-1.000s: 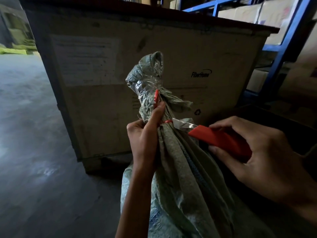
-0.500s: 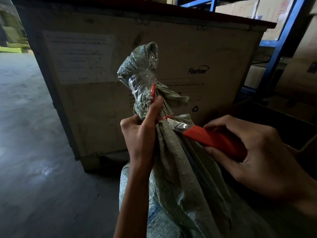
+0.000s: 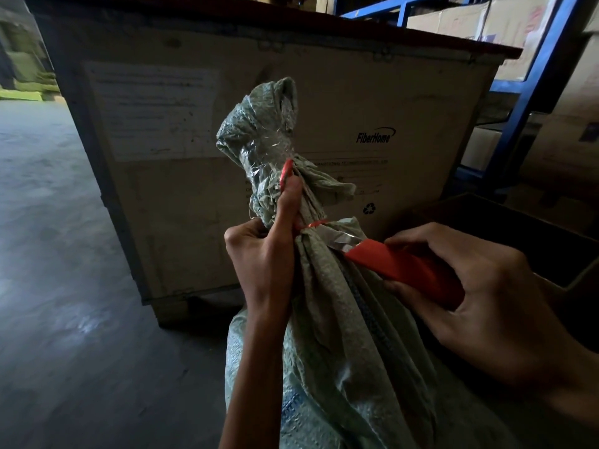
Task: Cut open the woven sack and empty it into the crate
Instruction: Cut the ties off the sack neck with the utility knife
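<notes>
The grey-green woven plastic sack stands upright right in front of the person, between their forearms, and its base is out of view. Its neck is gathered tight and bound with a thin red string. Above the tie, the bunched top is wrapped in crinkled clear tape.

The left hand grips the neck at the tie. Its fingers curl round the gathered cloth, and the thumb points up along it, with the tip against a red loop of the string.

The right hand holds a red-handled utility knife, fingers over the top of the handle and thumb beneath. The knife's silver blade lies against the sack just under the string.

Behind the sack is a large pale plywood box with a dark lid and "FiberHome" printed on it. A dark open-topped crate sits low on the right, near the knife hand. Blue metal shelving loaded with cardboard cartons rises behind it. Grey concrete floor stretches away to the left.
</notes>
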`<state>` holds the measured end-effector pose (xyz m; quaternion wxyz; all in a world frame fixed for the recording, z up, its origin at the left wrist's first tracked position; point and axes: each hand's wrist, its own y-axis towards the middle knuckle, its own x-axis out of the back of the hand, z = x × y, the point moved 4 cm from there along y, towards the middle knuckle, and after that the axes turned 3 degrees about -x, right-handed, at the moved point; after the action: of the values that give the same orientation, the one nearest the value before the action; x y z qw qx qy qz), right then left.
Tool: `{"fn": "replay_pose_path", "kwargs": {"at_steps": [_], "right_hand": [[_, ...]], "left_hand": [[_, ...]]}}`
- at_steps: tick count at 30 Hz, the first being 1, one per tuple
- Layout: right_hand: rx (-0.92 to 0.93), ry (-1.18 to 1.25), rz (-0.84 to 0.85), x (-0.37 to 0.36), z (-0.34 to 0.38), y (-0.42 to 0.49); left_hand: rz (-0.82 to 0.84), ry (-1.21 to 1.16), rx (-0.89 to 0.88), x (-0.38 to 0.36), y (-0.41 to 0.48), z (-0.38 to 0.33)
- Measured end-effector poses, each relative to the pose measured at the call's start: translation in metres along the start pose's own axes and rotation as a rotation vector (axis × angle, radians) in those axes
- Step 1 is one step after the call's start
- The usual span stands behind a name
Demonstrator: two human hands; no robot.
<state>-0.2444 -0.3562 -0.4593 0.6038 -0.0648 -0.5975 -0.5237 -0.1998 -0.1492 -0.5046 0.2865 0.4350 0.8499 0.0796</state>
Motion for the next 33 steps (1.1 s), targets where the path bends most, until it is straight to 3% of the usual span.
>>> {"fn": "replay_pose_path", "kwargs": {"at_steps": [10,22,27,33], "right_hand": [[0.000,-0.087,-0.066,-0.012,0.001,-0.001],[-0.033,0.018,-0.138,-0.017,0.001,-0.002],[-0.055,0.215,-0.150,-0.019,0.005,0.001],[-0.049,0.172,-0.182,-0.023,0.008,0.002]], "left_hand": [[-0.057,0.033,0.034,0.003,0.002,0.005],[-0.271,0.026,-0.050,-0.006,-0.012,0.003],[-0.271,0.018,-0.103,-0.008,-0.017,0.001],[-0.294,-0.021,-0.045,-0.005,-0.020,0.004]]}}
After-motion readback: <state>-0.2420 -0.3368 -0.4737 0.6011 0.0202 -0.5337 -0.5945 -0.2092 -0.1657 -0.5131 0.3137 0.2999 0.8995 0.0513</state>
